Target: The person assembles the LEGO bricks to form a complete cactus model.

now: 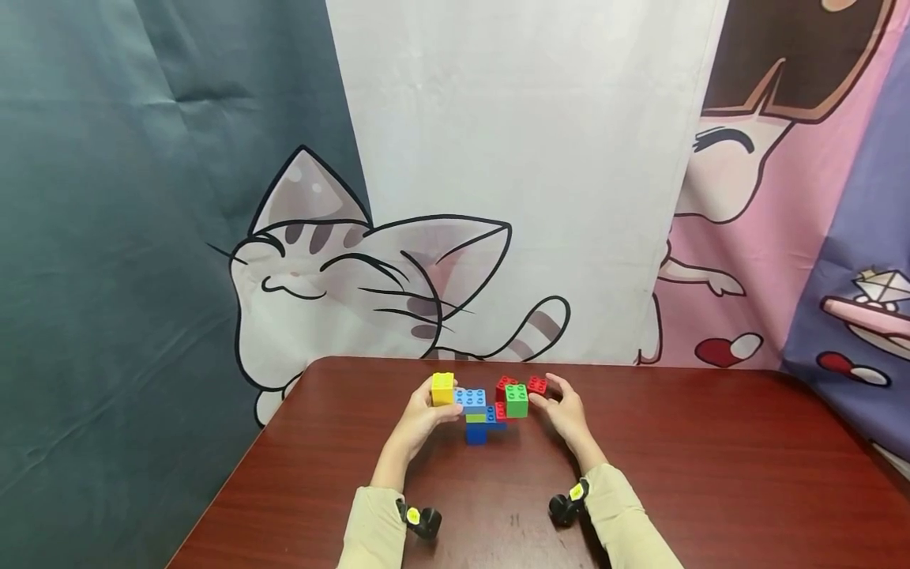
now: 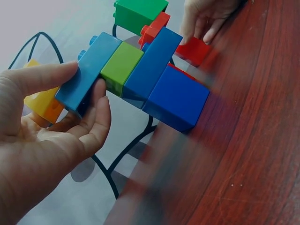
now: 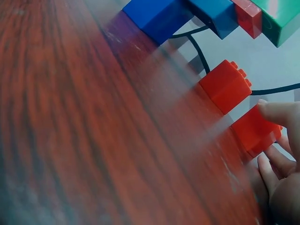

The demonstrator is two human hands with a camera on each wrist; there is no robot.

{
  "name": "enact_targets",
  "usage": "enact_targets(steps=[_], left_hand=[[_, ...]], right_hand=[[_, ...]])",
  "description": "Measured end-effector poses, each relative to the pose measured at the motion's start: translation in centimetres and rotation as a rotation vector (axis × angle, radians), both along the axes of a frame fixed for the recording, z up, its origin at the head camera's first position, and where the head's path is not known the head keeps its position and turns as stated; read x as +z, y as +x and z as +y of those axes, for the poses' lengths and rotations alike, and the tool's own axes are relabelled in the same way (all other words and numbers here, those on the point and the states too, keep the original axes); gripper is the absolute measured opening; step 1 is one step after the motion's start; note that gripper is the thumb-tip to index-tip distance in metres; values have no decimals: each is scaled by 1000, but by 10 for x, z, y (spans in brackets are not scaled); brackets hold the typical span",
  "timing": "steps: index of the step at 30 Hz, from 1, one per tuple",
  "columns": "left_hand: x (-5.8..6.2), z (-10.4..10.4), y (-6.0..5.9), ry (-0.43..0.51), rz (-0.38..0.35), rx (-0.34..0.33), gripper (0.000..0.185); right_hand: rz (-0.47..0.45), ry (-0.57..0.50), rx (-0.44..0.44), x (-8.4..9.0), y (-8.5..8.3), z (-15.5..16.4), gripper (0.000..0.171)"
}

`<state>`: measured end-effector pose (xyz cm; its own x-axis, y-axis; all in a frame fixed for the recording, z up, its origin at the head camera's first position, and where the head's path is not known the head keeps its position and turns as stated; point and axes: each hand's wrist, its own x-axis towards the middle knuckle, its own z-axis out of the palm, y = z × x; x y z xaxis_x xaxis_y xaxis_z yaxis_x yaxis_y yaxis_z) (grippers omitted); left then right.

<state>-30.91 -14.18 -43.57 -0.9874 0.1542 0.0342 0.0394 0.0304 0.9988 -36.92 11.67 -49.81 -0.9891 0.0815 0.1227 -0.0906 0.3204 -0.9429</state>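
My left hand [image 1: 435,407] grips the left end of a joined brick structure, thumb and fingers round its light blue brick [image 2: 89,70] beside a yellow brick [image 1: 442,389]. Lime green [image 2: 121,65], blue [image 2: 152,65] and dark blue bricks [image 2: 176,98] follow along it, the dark blue one lowest, near the table. At the structure's right end sit a green brick [image 1: 517,401] and a small red one [image 2: 154,28]. My right hand [image 1: 547,393] pinches a loose red brick [image 3: 255,131] on the table just right of the structure. Another loose red brick [image 3: 226,86] lies beside it.
The bricks sit near the far edge of a dark red wooden table [image 1: 640,474]. Behind it hangs a cartoon cat backdrop [image 1: 370,269]. Bare tabletop lies to the left, right and front of both hands.
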Motion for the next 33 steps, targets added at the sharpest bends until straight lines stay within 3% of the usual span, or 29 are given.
enact_targets(steps=[6, 17, 27, 33], left_hand=[[-1, 0, -1, -2, -1, -19, 55], [-1, 1, -1, 20, -12, -6, 54], [0, 0, 1, 27, -10, -5, 54], [-2, 3, 0, 35, -12, 2, 52]], right_hand=[[24, 67, -47, -3, -1, -1, 51], [22, -2, -77, -4, 3, -1, 43], [5, -239, -59, 2, 14, -4, 43], [-58, -266, 29, 5, 28, -5, 46]])
